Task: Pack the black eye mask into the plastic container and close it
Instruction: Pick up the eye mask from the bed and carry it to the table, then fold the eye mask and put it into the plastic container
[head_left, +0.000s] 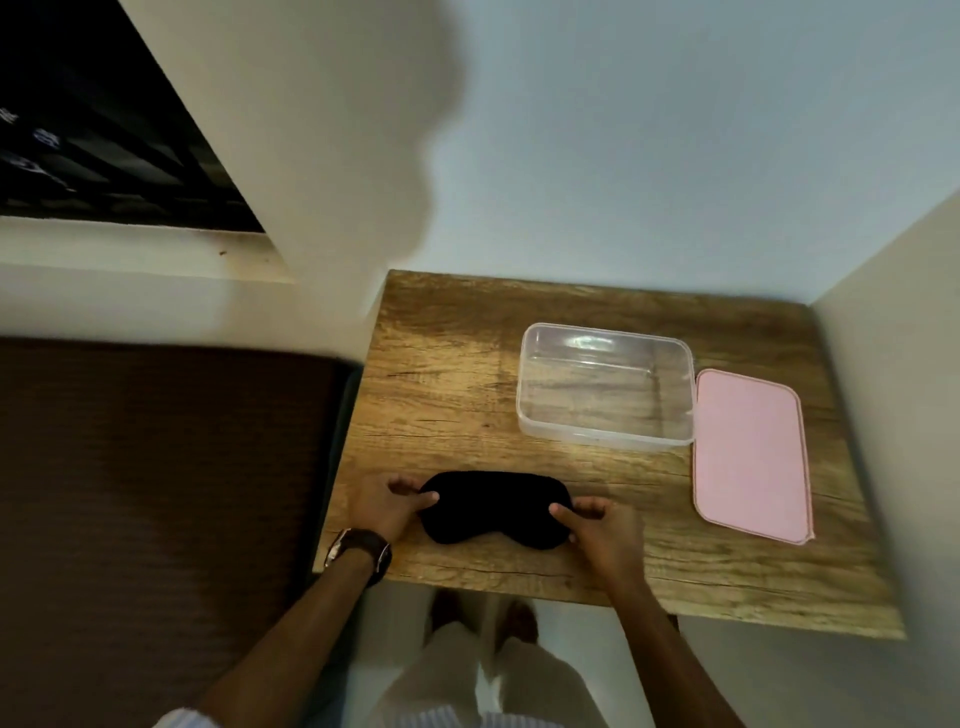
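Note:
The black eye mask (491, 506) lies flat on the wooden table (441, 389) near its front edge. My left hand (387, 506), with a watch on the wrist, pinches the mask's left end. My right hand (602, 530) pinches its right end. Behind and to the right stands the clear plastic container (605, 384), open and with nothing inside. Its pink lid (750, 454) lies flat on the table, just right of the container.
Walls close in the table at the back and the right. A brown surface (156, 493) sits left of the table, with a dark window (93, 130) above it. My legs and feet show below the table's front edge.

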